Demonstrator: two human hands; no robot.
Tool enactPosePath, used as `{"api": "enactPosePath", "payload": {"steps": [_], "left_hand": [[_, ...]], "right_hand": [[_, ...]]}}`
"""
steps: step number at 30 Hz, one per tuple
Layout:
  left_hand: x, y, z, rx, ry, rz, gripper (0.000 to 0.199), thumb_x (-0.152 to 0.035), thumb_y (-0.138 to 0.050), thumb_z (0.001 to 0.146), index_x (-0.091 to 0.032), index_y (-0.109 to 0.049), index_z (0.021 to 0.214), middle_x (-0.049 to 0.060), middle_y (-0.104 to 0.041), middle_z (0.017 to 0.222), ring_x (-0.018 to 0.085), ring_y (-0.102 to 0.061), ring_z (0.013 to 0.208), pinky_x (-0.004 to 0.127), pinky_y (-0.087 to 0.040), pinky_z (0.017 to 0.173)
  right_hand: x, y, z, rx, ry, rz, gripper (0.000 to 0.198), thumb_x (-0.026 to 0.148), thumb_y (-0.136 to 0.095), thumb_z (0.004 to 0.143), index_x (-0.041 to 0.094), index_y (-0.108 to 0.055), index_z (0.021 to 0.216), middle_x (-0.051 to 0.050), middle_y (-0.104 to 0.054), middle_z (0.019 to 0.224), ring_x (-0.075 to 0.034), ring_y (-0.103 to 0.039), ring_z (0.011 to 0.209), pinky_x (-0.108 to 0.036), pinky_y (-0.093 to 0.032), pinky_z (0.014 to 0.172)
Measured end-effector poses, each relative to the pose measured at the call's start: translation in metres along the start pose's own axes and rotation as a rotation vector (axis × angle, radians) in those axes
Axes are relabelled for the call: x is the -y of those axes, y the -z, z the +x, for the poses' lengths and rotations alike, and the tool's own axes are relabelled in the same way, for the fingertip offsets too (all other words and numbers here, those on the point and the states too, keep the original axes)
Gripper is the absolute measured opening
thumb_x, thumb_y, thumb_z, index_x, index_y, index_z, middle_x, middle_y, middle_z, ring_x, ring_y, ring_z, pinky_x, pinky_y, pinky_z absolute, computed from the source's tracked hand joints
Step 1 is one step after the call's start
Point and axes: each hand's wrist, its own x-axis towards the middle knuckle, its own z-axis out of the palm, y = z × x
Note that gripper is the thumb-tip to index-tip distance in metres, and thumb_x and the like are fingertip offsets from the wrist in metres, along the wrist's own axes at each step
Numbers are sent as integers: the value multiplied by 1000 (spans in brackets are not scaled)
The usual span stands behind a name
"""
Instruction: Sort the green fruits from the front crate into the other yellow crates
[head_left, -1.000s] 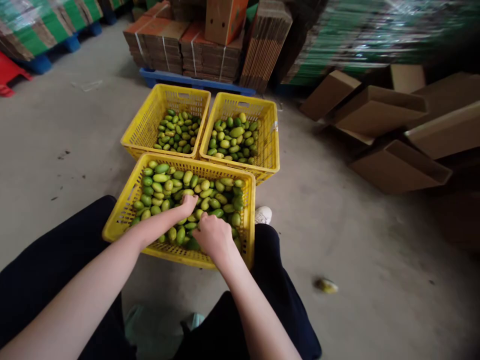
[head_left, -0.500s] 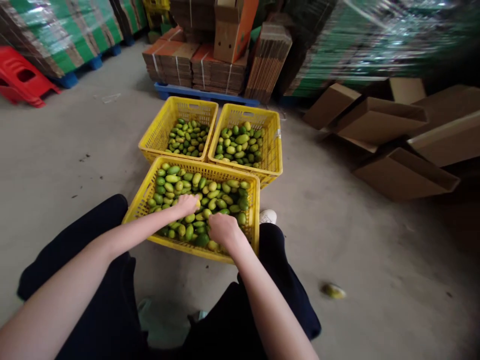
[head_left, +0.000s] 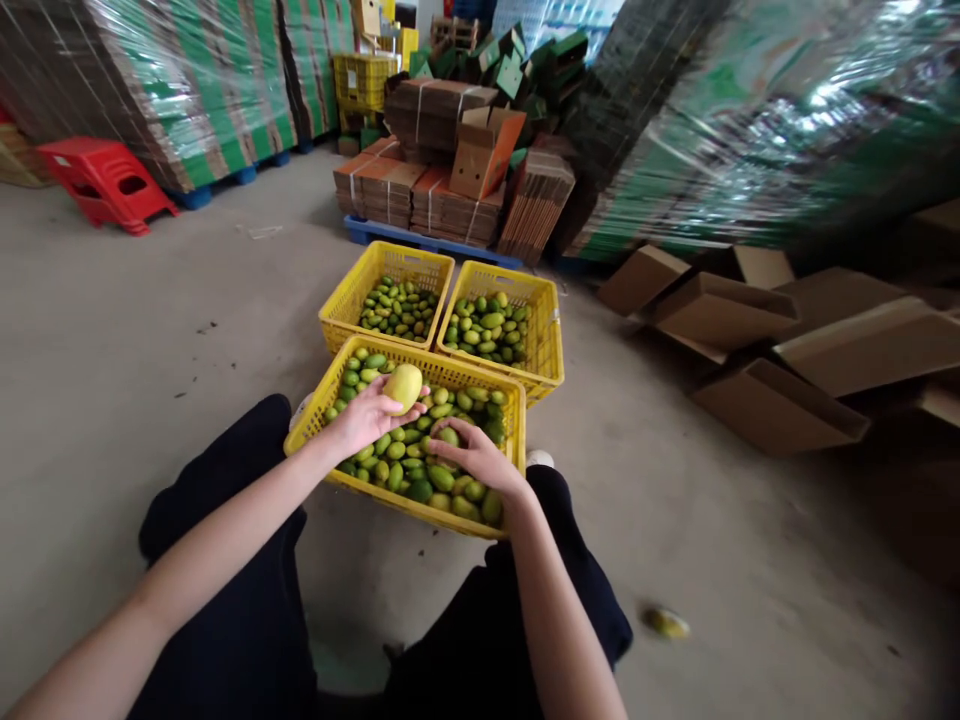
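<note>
Fruit (head_left: pixel 403 388), yellow and larger than most nearby, raised above the pile and grasped by left hand (head_left: pixel 366 415), palm turned up. Just beside and lower, right hand (head_left: pixel 480 452), fingers curled about green fruit (head_left: pixel 448 437); cannot tell whether lifted off the pile (head_left: pixel 394 475) beneath. Below both, front crate (head_left: pixel 519 420), yellow and slatted, well filled with green and yellowish fruit, between dark-clad legs (head_left: pixel 225 520). Right behind, side by side, left rear crate (head_left: pixel 345 300) and right rear crate (head_left: pixel 553 345), both yellow, both partly filled with similar fruit. Out on grey floor (head_left: pixel 247 320), right of the legs, blurred stray fruit (head_left: pixel 666 622). Farther back, bundled flat boxes (head_left: pixel 379 190) on blue pallet (head_left: pixel 431 240). To the left, red stool (head_left: pixel 109 180) near wrapped stack (head_left: pixel 199 90); to the right, several loose cartons (head_left: pixel 724 310), some open-ended, tilted against one another.
</note>
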Motion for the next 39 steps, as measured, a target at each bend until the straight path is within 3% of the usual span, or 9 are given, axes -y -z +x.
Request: {"api": "enactPosePath", "payload": {"steps": [4, 11, 14, 18, 24, 27, 31, 35, 39], "left_hand": [[-4, -1, -10, 109, 26, -26, 48, -20, -77, 59, -19, -64, 106, 5, -69, 99, 14, -64, 78, 26, -52, 72], [-11, -11, -14, 411, -166, 377, 45, -39, -81, 71, -23, -64, 109, 8, -61, 112, 22, -61, 102, 35, -48, 91], [-11, -16, -13, 351, -332, 630, 44, -37, -81, 72, -27, -66, 111, 8, -53, 119, 25, -48, 123, 39, -41, 105], [-5, -16, -4, 86, -437, 782, 48, -40, -87, 63, -28, -72, 106, 6, -48, 115, 25, -44, 121, 41, -34, 110], [10, -15, 16, -117, -156, 125, 57, -49, -80, 67, -23, -63, 114, 5, -62, 105, 18, -58, 95, 29, -47, 82], [20, -20, 20, -172, -87, 16, 58, -37, -85, 59, -21, -60, 109, 4, -63, 104, 16, -60, 95, 27, -48, 84], [25, -25, 10, -120, -196, 381, 57, -24, -85, 59, -21, -59, 109, 6, -62, 114, 20, -62, 102, 34, -50, 91], [21, -24, -3, -54, -452, 877, 47, -22, -76, 74, -26, -65, 119, 7, -64, 125, 26, -59, 118, 42, -44, 105], [21, -22, -4, -75, -498, 979, 44, -24, -76, 76, -27, -67, 119, 6, -69, 124, 27, -62, 117, 44, -45, 107]], "right_hand": [[0, -9, -3, -135, -43, 521, 38, 47, -69, 71, 20, -55, 93, 2, -63, 80, -12, -57, 63, -25, -46, 60], [-3, 0, 0, -348, 86, 508, 53, 29, -70, 61, 23, -54, 112, -3, -66, 111, -19, -65, 91, -33, -52, 85], [1, 3, -1, -327, 197, 480, 60, 26, -72, 63, 24, -54, 121, -5, -65, 118, -22, -63, 105, -36, -50, 95], [3, 2, 1, -359, 275, 425, 52, 26, -76, 64, 22, -60, 114, -7, -64, 123, -23, -60, 116, -39, -46, 104], [2, -5, 10, -363, 189, 364, 58, 32, -80, 63, 21, -59, 116, -7, -65, 121, -22, -64, 109, -38, -50, 99], [-1, -8, 13, -395, 198, 391, 63, 37, -83, 60, 21, -58, 116, -7, -67, 115, -22, -65, 105, -38, -53, 96], [-4, -9, 8, -488, 241, 291, 58, 39, -78, 68, 21, -59, 118, -10, -64, 124, -24, -63, 113, -38, -53, 97], [2, -10, -6, -623, 236, -115, 43, 31, -66, 80, 22, -61, 122, -9, -65, 122, -24, -61, 115, -39, -51, 100], [7, -13, -15, -727, 270, -396, 34, 27, -51, 90, 22, -61, 122, -10, -65, 122, -22, -61, 118, -38, -47, 107]]}}
